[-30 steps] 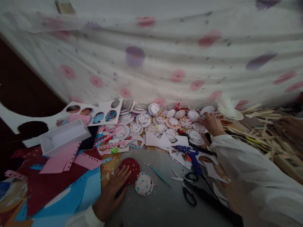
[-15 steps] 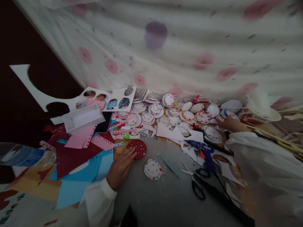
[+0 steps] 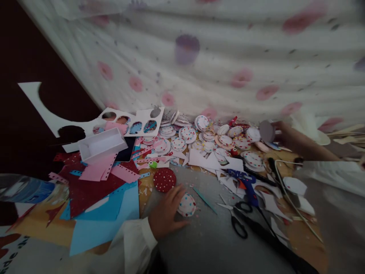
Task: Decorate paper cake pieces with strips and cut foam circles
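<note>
My left hand (image 3: 168,213) is open on the grey work surface, thumb and fingers spread at the left edge of a small white disc (image 3: 187,206) with coloured dots. Just beyond its fingertips lies a red disc (image 3: 164,180) with white stars. My right hand (image 3: 283,134) is at the back right, pinching a plain grey disc (image 3: 267,131) that is raised on edge. Close by that hand are stacks of dotted paper discs (image 3: 253,160). In the middle rest a thin teal stick tool (image 3: 204,200), black-handled scissors (image 3: 235,217) and a blue glue gun (image 3: 247,186).
Cut-out white card sheets (image 3: 71,121) and a white open box (image 3: 102,144) stand back left. Red (image 3: 94,186) and blue (image 3: 97,228) paper spreads at left near a clear bottle (image 3: 25,190). A pale cord (image 3: 296,209) crosses the right side. Patterned cloth (image 3: 213,64) hangs behind.
My left hand has left the red disc and moved right and nearer, to the dotted white disc. My right hand has lifted a grey disc from the pile area.
</note>
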A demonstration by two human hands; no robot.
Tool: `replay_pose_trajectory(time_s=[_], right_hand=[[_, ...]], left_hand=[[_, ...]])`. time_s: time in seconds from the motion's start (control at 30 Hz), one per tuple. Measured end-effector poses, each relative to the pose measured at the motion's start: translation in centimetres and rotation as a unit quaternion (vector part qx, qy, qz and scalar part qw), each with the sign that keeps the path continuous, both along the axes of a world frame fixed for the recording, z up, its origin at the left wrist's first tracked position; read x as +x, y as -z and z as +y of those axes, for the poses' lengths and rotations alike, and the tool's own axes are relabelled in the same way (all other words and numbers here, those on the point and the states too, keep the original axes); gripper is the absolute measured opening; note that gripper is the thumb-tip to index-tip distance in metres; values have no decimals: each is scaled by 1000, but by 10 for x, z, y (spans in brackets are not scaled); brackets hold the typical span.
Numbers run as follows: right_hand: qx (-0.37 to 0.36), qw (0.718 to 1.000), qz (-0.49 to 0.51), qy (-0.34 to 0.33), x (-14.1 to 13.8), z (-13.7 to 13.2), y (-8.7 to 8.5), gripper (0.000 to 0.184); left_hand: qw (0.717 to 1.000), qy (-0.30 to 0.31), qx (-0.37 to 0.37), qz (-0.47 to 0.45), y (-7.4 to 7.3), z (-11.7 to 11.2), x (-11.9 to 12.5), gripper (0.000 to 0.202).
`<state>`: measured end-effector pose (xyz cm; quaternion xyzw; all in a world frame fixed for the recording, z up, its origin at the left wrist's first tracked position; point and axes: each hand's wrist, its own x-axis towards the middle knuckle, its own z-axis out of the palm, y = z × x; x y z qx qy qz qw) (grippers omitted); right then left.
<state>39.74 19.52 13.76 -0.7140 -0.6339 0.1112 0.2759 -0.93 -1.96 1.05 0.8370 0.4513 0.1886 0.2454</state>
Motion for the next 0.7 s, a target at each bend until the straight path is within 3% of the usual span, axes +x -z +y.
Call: replay_pose_trajectory(time_s=[0.13,0.2,0.23,0.27,0.33,0.4,0.5,0.57,0.63,0.7], right_hand=[[-74,976,188,-79,-47,-50,-20,66],[-92,900,411,-111,-80,-86,-21,53],[-108,868,471,-116,-97,-105,-19,46],[-132,843,505,-133,-111,-124,-16,40],[-133,825,525,-162,-134,-156,-8,35],[-101,834,510,-185,-145,-183,2,36],[29,893,422,-155,-148,-217,23,35],[130,927,329,-124,-149,-239,38,30],[199,933,276,-116,-152,-260,53,28],[233,923,256,-166,-158,-275,67,31]], left_hand=[[1000,-2,-19,-16,12,6,10,83],[999,-12,-20,-36,12,6,11,75],[998,-22,-23,-51,11,5,12,73],[996,-38,-31,-72,9,4,12,72],[984,-85,-65,-142,2,-1,11,72],[946,-130,-144,-258,-5,-6,9,70],[851,-139,-277,-424,-19,-16,8,63],[814,-122,-326,-465,-28,-23,10,68],[791,-102,-364,-480,-36,-32,15,71],[771,-90,-389,-496,-41,-40,22,71]])
